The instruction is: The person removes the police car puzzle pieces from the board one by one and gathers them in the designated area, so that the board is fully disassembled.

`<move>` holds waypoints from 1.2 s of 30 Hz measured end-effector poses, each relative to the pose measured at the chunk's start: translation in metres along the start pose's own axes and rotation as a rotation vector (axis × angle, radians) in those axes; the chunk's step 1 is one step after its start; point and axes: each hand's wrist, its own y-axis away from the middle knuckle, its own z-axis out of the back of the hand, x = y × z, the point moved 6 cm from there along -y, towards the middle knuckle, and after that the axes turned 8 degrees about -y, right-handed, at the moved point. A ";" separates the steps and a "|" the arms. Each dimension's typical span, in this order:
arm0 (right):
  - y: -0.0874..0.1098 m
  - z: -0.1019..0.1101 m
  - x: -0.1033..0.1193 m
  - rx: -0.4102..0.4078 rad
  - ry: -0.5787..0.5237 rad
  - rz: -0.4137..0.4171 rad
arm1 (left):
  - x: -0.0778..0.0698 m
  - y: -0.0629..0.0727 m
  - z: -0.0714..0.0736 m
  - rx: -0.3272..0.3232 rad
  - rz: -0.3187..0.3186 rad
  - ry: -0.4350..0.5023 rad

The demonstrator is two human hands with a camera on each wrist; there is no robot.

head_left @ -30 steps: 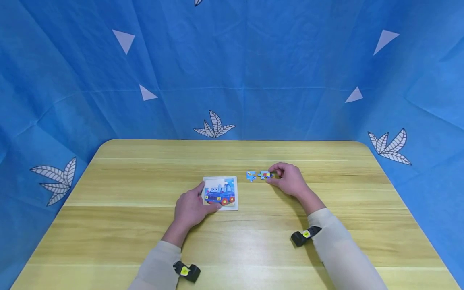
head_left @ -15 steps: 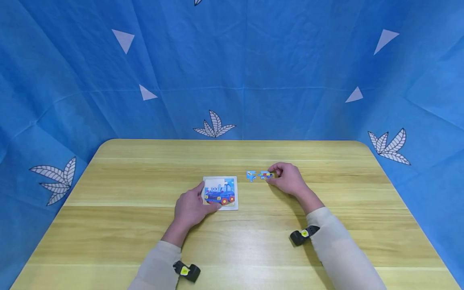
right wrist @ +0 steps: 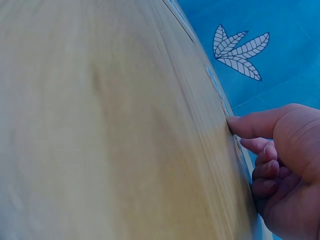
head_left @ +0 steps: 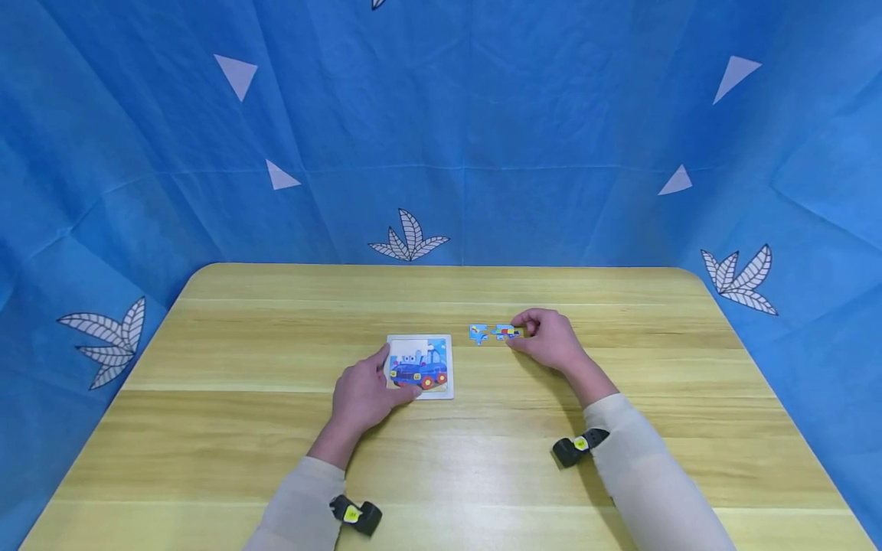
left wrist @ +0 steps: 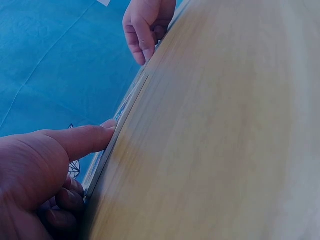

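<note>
Draping behind: blue cloth (head_left: pixel 551 115). Wooden table (head_left: pixel 468 474) below. Left hand (head_left: pixel 363 394), right hand (head_left: pixel 549 340) both busy: left grips puzzle tray (head_left: pixel 439 396), flat on table; right pinches red-marked piece (head_left: pixel 506 332) beyond tray's right side, blue piece (head_left: pixel 476 332) just beside it.

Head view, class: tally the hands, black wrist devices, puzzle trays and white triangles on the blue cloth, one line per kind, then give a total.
Hands: 2
Black wrist devices: 2
Puzzle tray: 1
White triangles: 4
Total: 9
</note>
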 end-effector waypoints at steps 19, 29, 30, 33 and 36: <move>0.008 0.001 -0.002 0.004 -0.047 -0.017 | -0.001 -0.001 -0.002 -0.008 -0.005 -0.007; 0.020 -0.008 0.001 -0.036 -0.079 0.009 | 0.000 -0.002 -0.001 -0.001 0.005 -0.002; 0.021 -0.010 0.002 -0.044 -0.085 0.013 | 0.000 -0.002 -0.001 -0.001 0.005 -0.003; 0.025 -0.015 0.005 -0.060 -0.094 0.024 | 0.001 -0.001 -0.001 -0.001 0.004 -0.002; 0.028 -0.020 0.010 -0.071 -0.115 0.027 | 0.000 -0.001 -0.001 0.001 0.004 0.005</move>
